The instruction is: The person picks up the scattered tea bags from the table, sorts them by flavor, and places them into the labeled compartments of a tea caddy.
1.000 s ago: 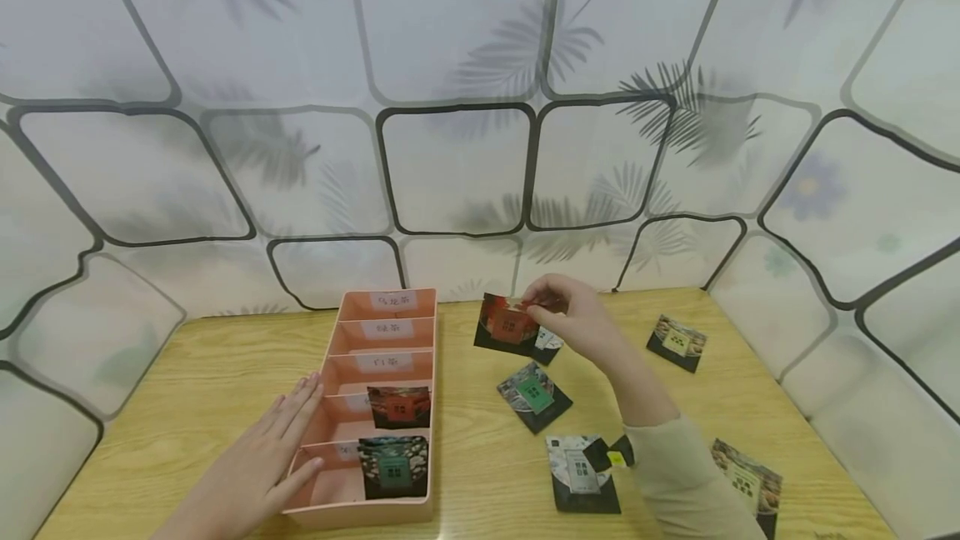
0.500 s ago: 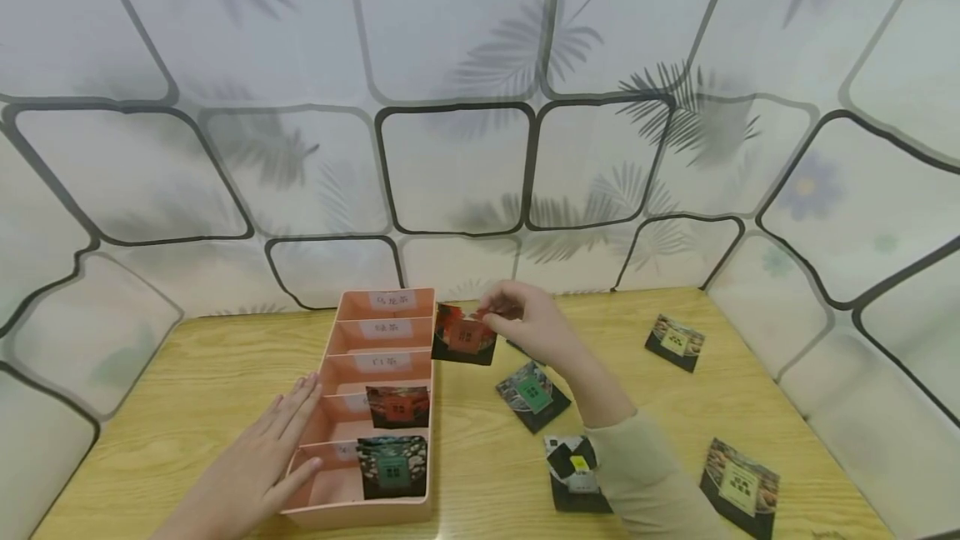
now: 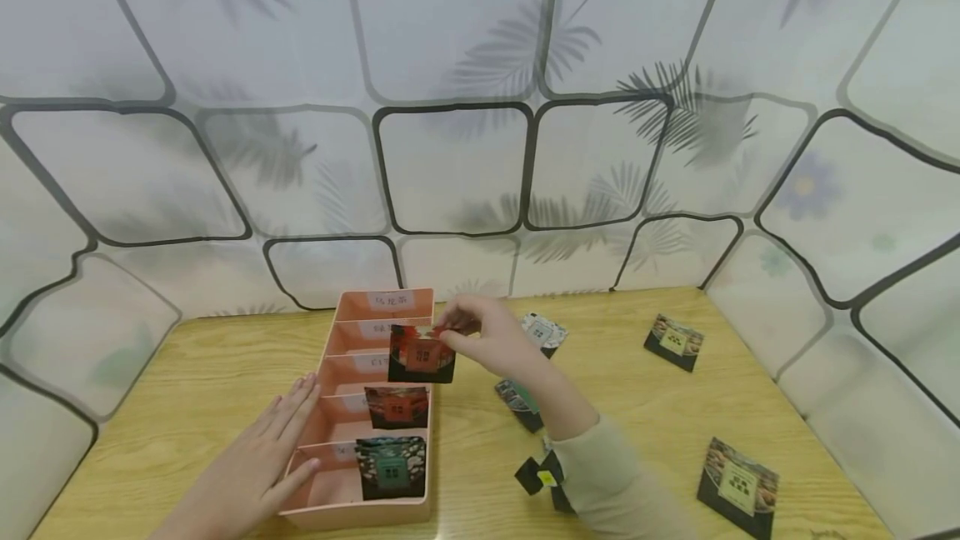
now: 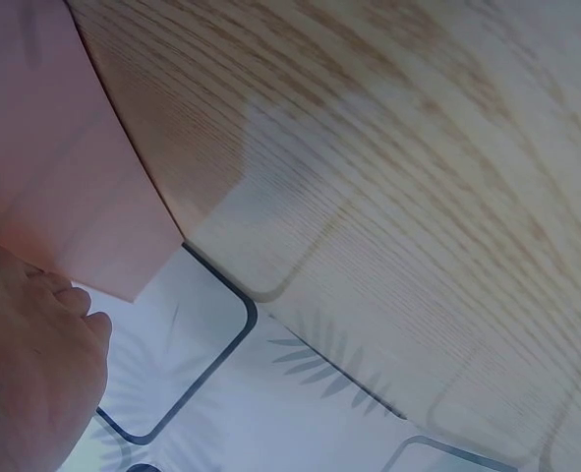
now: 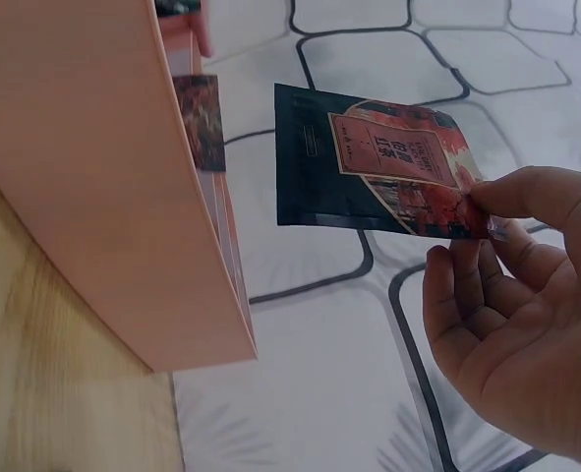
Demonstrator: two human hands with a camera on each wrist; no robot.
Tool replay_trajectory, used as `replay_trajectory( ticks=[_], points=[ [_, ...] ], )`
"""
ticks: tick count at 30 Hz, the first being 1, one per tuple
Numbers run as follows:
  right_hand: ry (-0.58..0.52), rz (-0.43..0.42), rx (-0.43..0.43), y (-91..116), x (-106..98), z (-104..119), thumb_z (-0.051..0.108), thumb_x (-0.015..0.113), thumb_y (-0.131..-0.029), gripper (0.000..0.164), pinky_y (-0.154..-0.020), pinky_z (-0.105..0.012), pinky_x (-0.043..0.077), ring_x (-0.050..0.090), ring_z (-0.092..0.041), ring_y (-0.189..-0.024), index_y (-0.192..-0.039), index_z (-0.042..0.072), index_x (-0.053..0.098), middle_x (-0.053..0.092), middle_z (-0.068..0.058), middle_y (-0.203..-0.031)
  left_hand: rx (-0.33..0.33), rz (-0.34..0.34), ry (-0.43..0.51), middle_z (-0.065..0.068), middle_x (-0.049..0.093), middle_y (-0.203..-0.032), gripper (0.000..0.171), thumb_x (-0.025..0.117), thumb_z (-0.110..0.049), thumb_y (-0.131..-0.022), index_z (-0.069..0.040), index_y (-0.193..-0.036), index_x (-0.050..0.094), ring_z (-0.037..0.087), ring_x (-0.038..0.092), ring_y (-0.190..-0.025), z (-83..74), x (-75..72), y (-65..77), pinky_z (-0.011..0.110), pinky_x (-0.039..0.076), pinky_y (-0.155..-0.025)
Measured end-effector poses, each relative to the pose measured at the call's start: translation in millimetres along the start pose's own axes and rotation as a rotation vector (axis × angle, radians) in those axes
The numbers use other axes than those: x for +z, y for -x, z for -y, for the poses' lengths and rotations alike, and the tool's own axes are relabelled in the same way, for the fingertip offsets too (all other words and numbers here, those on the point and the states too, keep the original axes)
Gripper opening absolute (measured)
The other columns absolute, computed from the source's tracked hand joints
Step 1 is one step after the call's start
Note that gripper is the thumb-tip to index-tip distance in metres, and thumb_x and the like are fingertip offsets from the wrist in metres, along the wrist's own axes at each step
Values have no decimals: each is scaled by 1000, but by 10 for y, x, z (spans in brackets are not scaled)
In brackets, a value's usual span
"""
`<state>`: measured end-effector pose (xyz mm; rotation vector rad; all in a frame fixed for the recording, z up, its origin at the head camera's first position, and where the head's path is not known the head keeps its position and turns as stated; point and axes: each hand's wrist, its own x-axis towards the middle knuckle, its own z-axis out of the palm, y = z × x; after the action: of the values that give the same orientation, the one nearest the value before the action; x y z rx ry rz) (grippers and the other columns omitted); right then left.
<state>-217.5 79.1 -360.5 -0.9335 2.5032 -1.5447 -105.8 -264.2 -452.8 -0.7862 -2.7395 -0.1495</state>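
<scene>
Right wrist view: the right hand's thumb and forefinger are pinching the red packet point(image 5: 369, 167) by one edge, while the other fingers of the right hand point(image 5: 531, 329) are curling loosely beneath. The packet is hanging clear of the pink box point(image 3: 352, 515), apart from its wall. Take the held packet as the middle of a dial, 12 o'clock towards the patterned backdrop point(image 3: 450, 23): in the head view it is overlapping the middle of the box, its printed face showing.

The left hand point(image 3: 258, 461) is lying at 8 o'clock, its straight fingers pressing along the box's side and gripping nothing, presumably steadying it. Just past 6 o'clock, a matching red packet point(image 3: 397, 408) is standing in the second-nearest compartment, and green packets point(image 3: 392, 469) are filling part of the nearest.

The step in hand looks like putting away this one red packet. The next move probably calls for shifting it towards 6 or 7 o'clock, lining it up with its match, lowering it upright and only then loosening the pinch.

Further out on the wooden table point(image 3: 120, 440), a white packet point(image 3: 542, 330) is lying near 3 o'clock, a green-labelled packet point(image 3: 517, 401) near 4, partly hidden by the forearm, and two yellow-labelled packets point(image 3: 675, 342) are lying well apart between 3 and 4.
</scene>
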Motion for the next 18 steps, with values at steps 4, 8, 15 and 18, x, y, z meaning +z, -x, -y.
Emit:
replay_trajectory(
  ticks=[4,8,15,18],
  points=[
    [-24,22,-17,-30,119,38,6,68,-101,12,-85,-22,58,65,-9,-93,-111,3,73,74,-14,-107,-1,-2,5,20,37,-171,83,65,-43,-104,-2,-166,30,-6,-17,-160,1,8,3,8,-12,-127],
    [-57,59,-40,-62,249,62,5,67,-101,10,-83,-21,57,64,-5,-90,-109,3,73,74,-15,-106,4,-12,8,20,37,-171,82,66,-41,-103,-1,-166,30,-5,-16,-161,9,29,9,8,-11,-127],
    [-58,105,-7,-90,465,37,4,68,-100,8,-78,-18,54,58,1,-85,-106,4,73,73,-14,-105,9,-20,9,21,38,-170,81,66,-41,-103,-1,-165,32,-5,-16,-161,12,30,3,7,-11,-127],
    [-55,112,16,-83,532,13,2,68,-99,8,-76,-17,52,58,0,-82,-105,4,74,73,-14,-103,4,-11,9,22,40,-169,82,66,-41,-103,-1,-165,32,-6,-17,-160,20,28,2,7,-12,-126]
  ],
)
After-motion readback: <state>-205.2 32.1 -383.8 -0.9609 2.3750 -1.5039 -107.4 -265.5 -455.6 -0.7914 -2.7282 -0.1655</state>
